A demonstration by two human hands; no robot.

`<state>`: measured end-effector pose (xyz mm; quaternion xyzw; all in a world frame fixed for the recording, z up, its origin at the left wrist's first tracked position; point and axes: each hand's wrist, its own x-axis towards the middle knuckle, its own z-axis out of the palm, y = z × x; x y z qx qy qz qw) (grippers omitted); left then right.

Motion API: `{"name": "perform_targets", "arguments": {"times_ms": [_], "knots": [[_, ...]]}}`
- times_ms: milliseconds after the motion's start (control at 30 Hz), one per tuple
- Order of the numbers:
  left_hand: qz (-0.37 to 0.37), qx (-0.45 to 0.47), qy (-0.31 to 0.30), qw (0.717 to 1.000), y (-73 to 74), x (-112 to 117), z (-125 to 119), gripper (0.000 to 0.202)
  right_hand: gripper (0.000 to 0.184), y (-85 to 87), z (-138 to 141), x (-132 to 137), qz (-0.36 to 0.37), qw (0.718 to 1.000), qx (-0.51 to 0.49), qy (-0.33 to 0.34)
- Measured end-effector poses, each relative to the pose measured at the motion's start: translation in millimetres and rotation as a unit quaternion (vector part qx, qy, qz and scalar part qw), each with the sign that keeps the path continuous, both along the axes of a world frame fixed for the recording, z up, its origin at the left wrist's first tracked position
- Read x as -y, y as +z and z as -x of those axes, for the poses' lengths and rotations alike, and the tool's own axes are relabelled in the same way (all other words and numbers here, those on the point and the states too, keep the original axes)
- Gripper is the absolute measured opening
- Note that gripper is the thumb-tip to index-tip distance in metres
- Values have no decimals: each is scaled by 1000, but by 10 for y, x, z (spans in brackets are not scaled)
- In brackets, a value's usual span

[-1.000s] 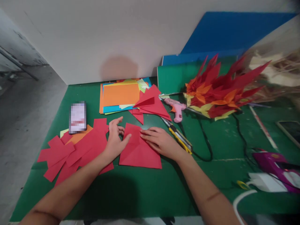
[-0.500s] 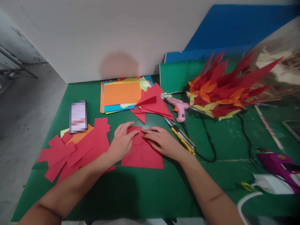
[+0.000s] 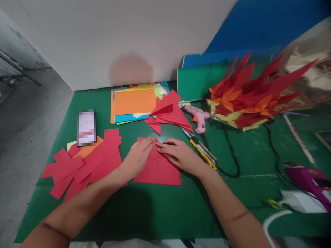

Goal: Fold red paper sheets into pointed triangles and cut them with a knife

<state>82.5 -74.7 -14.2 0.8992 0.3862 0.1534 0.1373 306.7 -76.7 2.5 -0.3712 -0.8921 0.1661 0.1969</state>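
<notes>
In the head view a square sheet of red paper (image 3: 157, 174) lies flat in front of me, with faint crease lines. My left hand (image 3: 138, 153) rests over its upper left part, fingers pressed together with their tips at the middle of the top edge. At the upper right is my right hand (image 3: 178, 151), its fingers closed on the paper, where the corner looks folded in. Both sets of fingertips nearly meet. Part of the sheet's top is hidden under my hands.
Red paper strips (image 3: 100, 162) and a phone (image 3: 86, 128) lie left. Behind are coloured sheets (image 3: 134, 103) and folded red pieces (image 3: 173, 113). A pink glue gun (image 3: 199, 115), a yellow utility knife (image 3: 203, 151), a flame-like paper piece (image 3: 248, 93) and a purple device (image 3: 307, 175) sit right.
My left fingers have come down from a raised, spread pose and now press together on the paper's top edge. My right hand has hardly moved. The view has shifted slightly.
</notes>
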Motion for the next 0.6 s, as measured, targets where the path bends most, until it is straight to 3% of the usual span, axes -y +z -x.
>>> {"name": "perform_targets", "arguments": {"times_ms": [233, 433, 600], "knots": [[-16, 21, -6, 1000, -65, -21, 1, 44, 25, -5, -4, 9, -7, 1000, -1, -1], [-14, 25, -7, 1000, -22, -22, -8, 44, 24, 20, 2, 11, -14, 1000, -9, 4], [-43, 52, -41, 997, 1, -18, -3, 33, 24, 6, 1, -1, -12, 1000, -7, 4]]}}
